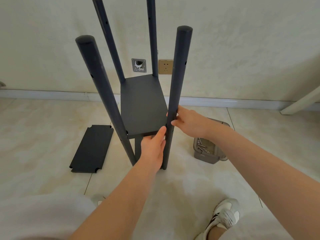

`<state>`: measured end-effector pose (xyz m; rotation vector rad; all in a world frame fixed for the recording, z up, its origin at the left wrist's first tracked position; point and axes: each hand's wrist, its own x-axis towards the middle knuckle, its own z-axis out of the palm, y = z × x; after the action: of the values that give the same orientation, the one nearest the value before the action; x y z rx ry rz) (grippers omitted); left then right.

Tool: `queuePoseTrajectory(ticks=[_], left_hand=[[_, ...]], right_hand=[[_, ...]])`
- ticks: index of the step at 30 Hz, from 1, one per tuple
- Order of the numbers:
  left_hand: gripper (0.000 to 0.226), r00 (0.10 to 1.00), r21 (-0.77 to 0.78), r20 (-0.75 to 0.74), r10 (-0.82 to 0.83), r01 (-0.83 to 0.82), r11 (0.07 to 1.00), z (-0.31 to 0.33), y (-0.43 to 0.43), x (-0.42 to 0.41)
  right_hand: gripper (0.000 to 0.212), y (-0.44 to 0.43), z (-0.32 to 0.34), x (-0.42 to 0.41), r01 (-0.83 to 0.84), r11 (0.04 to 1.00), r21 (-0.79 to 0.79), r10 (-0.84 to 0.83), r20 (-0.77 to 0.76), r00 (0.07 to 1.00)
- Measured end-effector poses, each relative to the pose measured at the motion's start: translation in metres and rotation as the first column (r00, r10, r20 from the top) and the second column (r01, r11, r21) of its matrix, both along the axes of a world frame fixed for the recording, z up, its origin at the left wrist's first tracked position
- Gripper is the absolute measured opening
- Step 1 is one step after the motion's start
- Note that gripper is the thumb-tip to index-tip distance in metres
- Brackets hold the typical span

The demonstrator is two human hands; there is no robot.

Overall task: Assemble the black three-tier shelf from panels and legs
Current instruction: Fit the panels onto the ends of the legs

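The black shelf frame stands upright on the tiled floor, four round legs rising around one fitted panel (143, 104). A lower panel shows only as a dark edge beneath it. My left hand (153, 147) supports the fitted panel's near edge from below, thumb up beside the near right leg (178, 87). My right hand (186, 119) grips that leg from the right at panel height. The near left leg (102, 94) leans outward. A loose black panel (92, 149) with notched corners lies flat on the floor to the left.
A grey container (207, 155) holding several screws sits on the floor right of the frame. Behind are the wall, white baseboard, a socket (165, 67) and an open wall box (138, 65). A white furniture leg (301, 103) slants at far right. My shoe (223, 217) is at the bottom right.
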<state>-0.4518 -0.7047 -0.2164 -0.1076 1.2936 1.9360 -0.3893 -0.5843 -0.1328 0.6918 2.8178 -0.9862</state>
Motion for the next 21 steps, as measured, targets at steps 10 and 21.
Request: queuePoseTrajectory(ticks=[10, 21], left_hand=[[0.008, 0.999, -0.092, -0.031, 0.008, -0.011, 0.996, -0.008, -0.005, -0.008], [0.018, 0.991, -0.135, -0.096, -0.087, 0.074, 0.988, -0.013, -0.014, -0.022]], right_hand=[[0.038, -0.006, 0.003, -0.004, -0.04, 0.999, -0.027, 0.04, 0.01, 0.999], [0.026, -0.024, -0.004, -0.005, 0.013, 0.997, 0.072, -0.01, -0.046, 0.999]])
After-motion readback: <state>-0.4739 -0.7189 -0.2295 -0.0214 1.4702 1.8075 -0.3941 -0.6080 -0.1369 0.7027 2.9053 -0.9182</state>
